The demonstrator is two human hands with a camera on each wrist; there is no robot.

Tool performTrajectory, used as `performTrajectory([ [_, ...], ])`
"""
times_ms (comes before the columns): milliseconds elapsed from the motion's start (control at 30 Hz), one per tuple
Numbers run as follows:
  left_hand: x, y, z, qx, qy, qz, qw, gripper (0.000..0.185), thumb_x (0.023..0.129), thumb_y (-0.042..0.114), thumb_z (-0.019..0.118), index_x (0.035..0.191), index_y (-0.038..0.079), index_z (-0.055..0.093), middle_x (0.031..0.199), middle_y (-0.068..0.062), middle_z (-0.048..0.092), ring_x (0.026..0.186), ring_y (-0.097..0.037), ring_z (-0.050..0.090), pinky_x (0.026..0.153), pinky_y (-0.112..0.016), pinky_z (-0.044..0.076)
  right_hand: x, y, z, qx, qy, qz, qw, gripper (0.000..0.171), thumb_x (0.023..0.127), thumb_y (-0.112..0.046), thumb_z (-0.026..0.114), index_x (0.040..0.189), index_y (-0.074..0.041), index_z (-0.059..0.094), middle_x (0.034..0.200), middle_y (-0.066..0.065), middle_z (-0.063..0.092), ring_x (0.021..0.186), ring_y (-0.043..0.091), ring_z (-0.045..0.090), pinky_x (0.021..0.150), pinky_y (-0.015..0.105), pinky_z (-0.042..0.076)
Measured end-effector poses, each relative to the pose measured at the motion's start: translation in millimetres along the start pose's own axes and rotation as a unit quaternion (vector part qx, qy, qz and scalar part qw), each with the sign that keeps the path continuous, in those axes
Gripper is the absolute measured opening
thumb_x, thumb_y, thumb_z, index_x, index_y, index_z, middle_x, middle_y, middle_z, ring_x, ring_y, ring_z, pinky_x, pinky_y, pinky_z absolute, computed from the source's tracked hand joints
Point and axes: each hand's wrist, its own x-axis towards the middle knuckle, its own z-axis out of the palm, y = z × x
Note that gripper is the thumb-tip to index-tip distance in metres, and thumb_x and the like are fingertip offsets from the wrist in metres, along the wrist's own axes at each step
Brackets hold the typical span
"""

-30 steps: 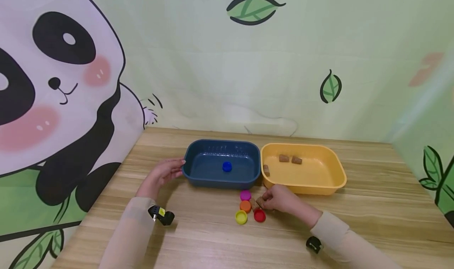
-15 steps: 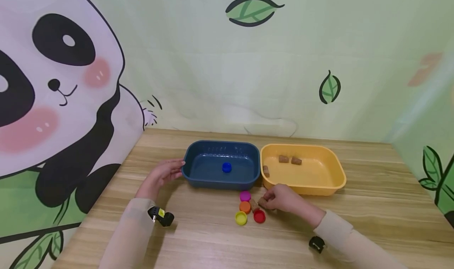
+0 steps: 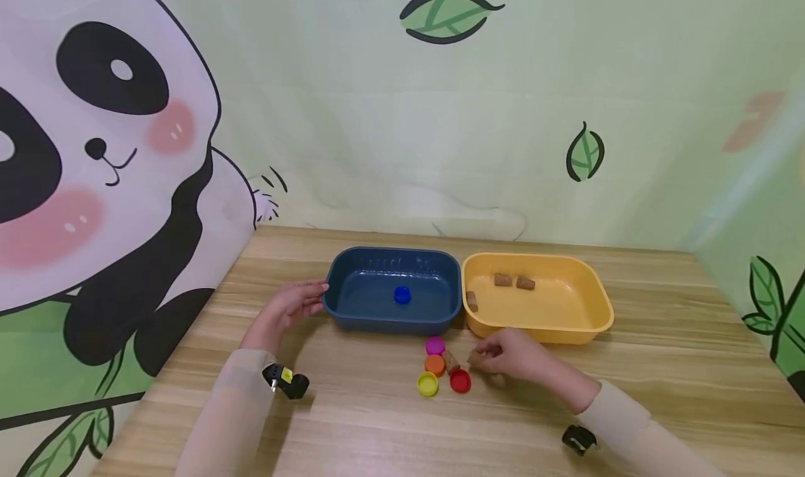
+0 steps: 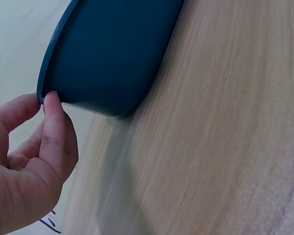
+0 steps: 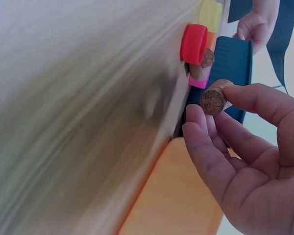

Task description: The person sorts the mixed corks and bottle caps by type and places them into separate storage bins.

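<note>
While the wooden table carries everything, two plastic trays sit side by side at its middle: a dark blue tray on the left and a yellow tray on the right, their near corners almost touching. One blue bottle cap lies in the blue tray; three corks lie in the yellow one — two near its far wall, one against its left wall.

At the blue tray's left end the left hand rests on the table, thumb and forefinger touching the rim, the fingers only lightly bent and gripping nothing.

Just in front of the yellow tray's near-left corner, the right hand pinches a cork between thumb and fingertips, held a little above the table.

Left of that hand lies a small cluster in front of the gap between the trays — a magenta cap, an orange cap, a yellow cap, a red cap, and one more cork lying among them.
</note>
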Motion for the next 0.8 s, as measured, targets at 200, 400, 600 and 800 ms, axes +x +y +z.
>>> performTrajectory([
  [200, -0.2, 2.9, 1.1, -0.001, 0.004, -0.001, 1.0, 0.054, 0.105, 0.006, 0.052, 0.15, -0.017, 0.034, 0.079, 0.009, 0.072, 0.072, -0.001, 0.069, 0.07, -0.014, 0.06, -12.8, 4.1, -13.9, -0.024, 0.003, -0.036, 0.999, 0.026, 0.09, -0.014, 0.076, 0.108, 0.005, 0.076, 0.087, 0.006, 0.074, 0.076, 0.003, 0.055, 0.066, 0.017, 0.05],
  [400, -1.2, 4.4, 1.5, 0.002, 0.009, -0.001, 1.0, 0.053, 0.106, 0.007, 0.052, 0.15, -0.016, 0.034, 0.08, 0.008, 0.072, 0.072, -0.002, 0.069, 0.07, -0.014, 0.06, -22.1, 7.0, -27.6, -0.039, 0.007, -0.057, 0.998, 0.027, 0.089, -0.013, 0.075, 0.109, 0.005, 0.076, 0.094, 0.009, 0.077, 0.081, -0.002, 0.058, 0.071, 0.017, 0.054],
  [600, -1.5, 1.1, 0.1, -0.003, -0.005, 0.006, 1.0, 0.054, 0.105, 0.004, 0.052, 0.15, -0.019, 0.032, 0.08, 0.008, 0.072, 0.072, -0.001, 0.069, 0.069, -0.014, 0.06, -32.5, 9.7, -40.8, -0.043, -0.007, -0.06, 0.997, 0.025, 0.09, -0.01, 0.074, 0.109, 0.005, 0.076, 0.098, 0.01, 0.078, 0.084, -0.002, 0.061, 0.073, 0.018, 0.056],
  [800, 0.3, -0.4, 0.3, -0.004, -0.003, 0.003, 1.0, 0.054, 0.105, 0.005, 0.051, 0.151, -0.018, 0.031, 0.08, 0.009, 0.072, 0.072, -0.001, 0.069, 0.069, -0.013, 0.06, -38.1, 7.6, -61.7, -0.046, -0.04, -0.066, 0.996, 0.026, 0.091, -0.011, 0.074, 0.111, 0.005, 0.075, 0.096, 0.007, 0.077, 0.081, -0.005, 0.06, 0.07, 0.017, 0.055],
])
